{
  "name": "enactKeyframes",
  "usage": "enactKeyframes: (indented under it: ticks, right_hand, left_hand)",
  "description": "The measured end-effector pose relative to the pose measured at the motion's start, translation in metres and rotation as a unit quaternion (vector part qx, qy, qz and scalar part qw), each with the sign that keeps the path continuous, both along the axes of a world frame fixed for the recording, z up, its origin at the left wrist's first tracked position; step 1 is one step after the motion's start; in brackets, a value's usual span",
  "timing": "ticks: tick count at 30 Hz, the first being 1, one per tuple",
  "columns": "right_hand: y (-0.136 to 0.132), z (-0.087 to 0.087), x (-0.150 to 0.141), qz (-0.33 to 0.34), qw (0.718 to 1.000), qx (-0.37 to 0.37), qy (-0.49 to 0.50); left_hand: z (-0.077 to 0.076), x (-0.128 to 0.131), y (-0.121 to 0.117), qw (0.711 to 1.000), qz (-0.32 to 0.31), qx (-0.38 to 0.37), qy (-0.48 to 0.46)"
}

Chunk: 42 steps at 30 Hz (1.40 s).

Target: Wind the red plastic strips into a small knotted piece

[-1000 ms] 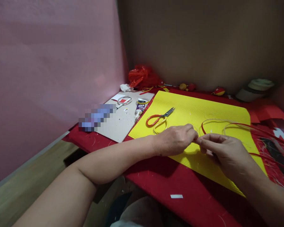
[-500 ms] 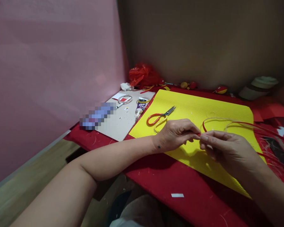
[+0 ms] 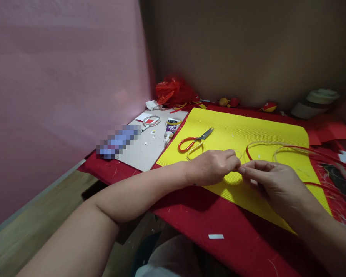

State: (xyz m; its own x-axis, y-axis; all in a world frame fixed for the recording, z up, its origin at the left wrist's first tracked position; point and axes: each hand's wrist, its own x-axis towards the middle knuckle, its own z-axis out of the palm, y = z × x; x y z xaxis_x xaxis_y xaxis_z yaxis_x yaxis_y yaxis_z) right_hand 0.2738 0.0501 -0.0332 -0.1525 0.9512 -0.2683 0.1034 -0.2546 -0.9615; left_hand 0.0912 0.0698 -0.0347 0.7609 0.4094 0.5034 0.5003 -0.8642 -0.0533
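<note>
My left hand (image 3: 215,167) is closed, its fingers curled down and pinching. My right hand (image 3: 272,181) meets it, thumb and forefinger pressed together. Both pinch a thin red strip (image 3: 320,186); the part between the fingertips is almost wholly hidden, and a length runs out to the right behind my right wrist. Beneath the hands lies a ribbed yellow sheet (image 3: 265,129). Scissors (image 3: 194,143) with one red and one yellow handle rest on it, just beyond my left wrist. More red and cream strips (image 3: 300,149) curve across the sheet's right side.
Left of the sheet, a grey board (image 3: 135,152) carries a glue tube (image 3: 170,129) and a coiled cable (image 3: 152,121). A red plastic bag (image 3: 173,91) and a lidded jar (image 3: 317,104) stand at the back. A white paper scrap (image 3: 216,236) lies on the red cloth (image 3: 190,215).
My left hand has rolled over, its knuckles now turned up and its fingers curled tighter. The red bit that showed between the fingertips is now covered. Both hands have shifted slightly left.
</note>
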Motion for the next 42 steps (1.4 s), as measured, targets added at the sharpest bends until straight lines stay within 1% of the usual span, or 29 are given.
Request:
enactKeyframes:
  ticks: [2, 4, 5, 7, 8, 10, 12, 13, 14, 15, 17, 20, 23, 26, 27, 30, 32, 33, 35, 37, 39, 41, 42]
  right_hand:
    - [-0.001, 0.000, -0.002, -0.007, 1.000, -0.001, 0.010]
    - [-0.001, 0.000, -0.003, -0.017, 1.000, -0.001, 0.020]
    - [-0.001, 0.001, -0.003, -0.020, 0.999, -0.004, 0.026]
    - [0.000, 0.002, -0.003, -0.025, 0.998, -0.013, 0.048]
    - [0.001, 0.003, -0.002, -0.024, 0.998, -0.018, 0.064]
    - [0.002, 0.006, -0.001, -0.015, 0.995, -0.023, 0.095]
    - [0.004, 0.008, 0.000, -0.006, 0.993, -0.022, 0.113]
    - [0.004, 0.009, 0.000, 0.000, 0.993, -0.022, 0.115]
    - [0.004, 0.009, 0.001, 0.006, 0.993, -0.022, 0.113]
    - [0.004, 0.009, 0.001, 0.012, 0.994, -0.021, 0.107]
    - [0.005, 0.008, 0.002, 0.027, 0.996, -0.020, 0.085]
    - [0.007, 0.004, 0.006, 0.046, 0.998, -0.016, 0.034]
    - [0.009, 0.001, 0.009, 0.067, 0.997, -0.017, -0.033]
    - [0.008, 0.003, 0.008, 0.062, 0.994, -0.017, -0.090]
    - [0.007, 0.005, 0.006, 0.049, 0.994, -0.011, -0.096]
    - [0.003, 0.010, 0.001, 0.041, 0.996, 0.009, -0.076]
    - [0.003, 0.011, -0.003, 0.020, 0.998, 0.007, -0.052]
    - [0.003, 0.010, -0.004, 0.020, 0.999, 0.009, -0.037]
    - [0.004, 0.008, -0.006, 0.004, 1.000, 0.022, -0.012]
    - [0.005, 0.006, -0.005, 0.001, 0.999, 0.034, 0.018]
    - [0.006, 0.005, -0.003, 0.010, 0.997, 0.040, 0.061]
    - [0.007, 0.005, -0.001, 0.028, 0.993, 0.034, 0.110]
    - [0.008, 0.005, 0.000, 0.039, 0.990, 0.030, 0.132]
  left_hand:
    - [-0.001, 0.000, 0.000, 1.000, 0.010, 0.002, 0.021]
    - [-0.001, 0.000, 0.000, 1.000, 0.007, -0.009, 0.012]
    - [-0.002, 0.000, 0.001, 1.000, -0.002, -0.022, -0.013]
    - [-0.002, 0.002, 0.001, 0.992, -0.031, -0.074, -0.100]
    - [-0.002, 0.003, 0.002, 0.980, -0.047, -0.115, -0.155]
    - [-0.001, 0.005, 0.001, 0.940, -0.074, -0.212, -0.258]
    - [-0.001, 0.006, 0.000, 0.899, -0.095, -0.283, -0.320]
    - [-0.001, 0.006, 0.000, 0.890, -0.102, -0.295, -0.332]
    - [-0.001, 0.006, 0.000, 0.892, -0.107, -0.289, -0.332]
    - [-0.001, 0.006, 0.000, 0.901, -0.110, -0.268, -0.322]
    - [0.000, 0.004, 0.002, 0.931, -0.109, -0.203, -0.282]
    - [0.000, 0.000, 0.004, 0.971, -0.090, -0.110, -0.195]
    - [-0.001, -0.002, 0.005, 0.993, -0.058, -0.039, -0.094]
    - [0.000, -0.002, 0.004, 0.999, -0.037, 0.012, -0.016]
    - [0.001, -0.002, 0.003, 0.999, -0.031, 0.018, 0.000]
    - [0.001, -0.003, 0.002, 0.999, -0.017, 0.016, 0.029]
    - [0.000, -0.003, 0.003, 1.000, -0.008, 0.018, 0.023]
    - [-0.001, -0.004, 0.004, 1.000, -0.006, 0.017, 0.021]
    - [-0.002, -0.003, 0.006, 1.000, -0.008, 0.015, -0.002]
    - [-0.001, -0.002, 0.006, 0.998, -0.007, -0.020, -0.058]
    - [0.002, 0.000, 0.005, 0.985, -0.007, -0.114, -0.132]
    - [0.006, 0.003, 0.002, 0.952, -0.014, -0.226, -0.205]
    - [0.007, 0.003, 0.001, 0.934, -0.020, -0.267, -0.238]
